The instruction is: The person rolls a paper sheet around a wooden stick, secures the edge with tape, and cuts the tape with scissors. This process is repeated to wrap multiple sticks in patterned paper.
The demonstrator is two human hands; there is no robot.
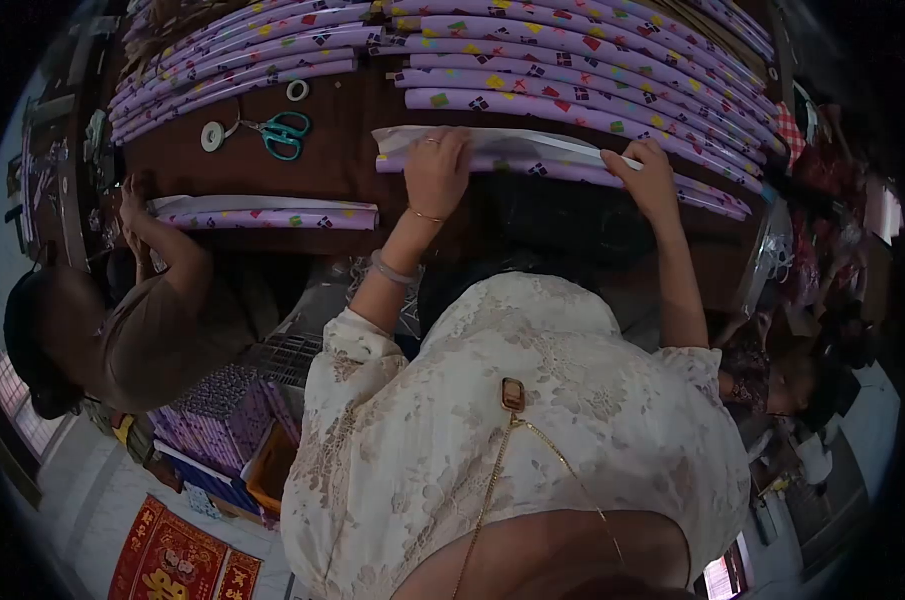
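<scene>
A roll of purple patterned wrapping paper (548,168) lies lengthwise at the table's near edge, its white underside showing along a loose edge. My left hand (439,172) is closed on that paper near the roll's left end, fingers curled over the white part. Toward the right, my right hand (649,182) pinches the white edge between thumb and fingers. The roll's right end (718,197) extends past my right hand. Just beyond both hands, several finished-looking purple rolls (573,108) lie side by side.
Teal-handled scissors (285,136), a tape roll (213,136) and a smaller white ring (298,90) lie on the brown table (343,165). At left, a co-worker (163,330) handles another purple roll (283,217). More rolls (243,50) are stacked at the back left.
</scene>
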